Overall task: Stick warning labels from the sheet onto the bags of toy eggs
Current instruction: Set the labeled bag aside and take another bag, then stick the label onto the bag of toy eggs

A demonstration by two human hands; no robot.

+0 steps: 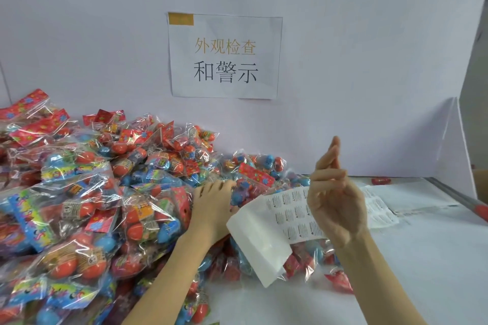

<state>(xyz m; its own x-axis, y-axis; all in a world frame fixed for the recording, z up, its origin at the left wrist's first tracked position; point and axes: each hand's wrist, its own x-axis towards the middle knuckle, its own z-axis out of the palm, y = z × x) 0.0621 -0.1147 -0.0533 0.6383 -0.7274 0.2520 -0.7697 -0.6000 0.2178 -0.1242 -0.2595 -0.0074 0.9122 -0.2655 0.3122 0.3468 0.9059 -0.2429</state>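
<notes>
A big heap of clear bags of toy eggs (87, 208), with red and blue eggs and red header cards, covers the left of the table. My left hand (211, 203) reaches into the heap, its fingers curled round one bag (244, 191) by the label sheet. The sheet of warning labels (290, 214) lies across the bags in the middle, with its bare white backing (258, 243) curling toward me. My right hand (335, 192) is raised above the sheet, thumb and forefinger pinched together pointing up and the other fingers curled. The label in the pinch is barely visible.
A white wall with a printed paper sign (224, 57) stands right behind the heap. White table surface (412, 258) stretches to the right, with more label sheets (380, 208) lying flat, a loose red piece (380, 181), and a metal edge (459, 196) at far right.
</notes>
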